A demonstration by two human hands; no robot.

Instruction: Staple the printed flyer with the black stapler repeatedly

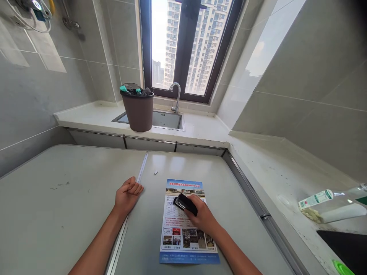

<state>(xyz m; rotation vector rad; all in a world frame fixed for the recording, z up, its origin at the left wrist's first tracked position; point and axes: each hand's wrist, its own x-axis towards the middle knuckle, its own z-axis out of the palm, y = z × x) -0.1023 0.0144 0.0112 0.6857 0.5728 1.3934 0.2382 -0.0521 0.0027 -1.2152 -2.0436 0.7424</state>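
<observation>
My right hand (201, 214) is wrapped around a small black stapler (183, 203), held over the upper middle of a printed flyer (189, 256). The flyer lies flat on the grey-white tabletop, with blue bands at top and bottom and several small photos. Whether the stapler touches the paper, I cannot tell. To the left of the flyer, my left hand (128, 194) rests as a closed fist beside the white seam between two panels. No object shows in that fist. A tiny white scrap (155, 172) lies beyond the flyer.
A brown bin (139, 112) stands at the counter's front edge, partly over the sink (169, 120) with its curved faucet (177, 95). On the right-hand counter lie a clear bottle (341, 204), a black flat item (346, 246) and a green lid-like piece (342, 267).
</observation>
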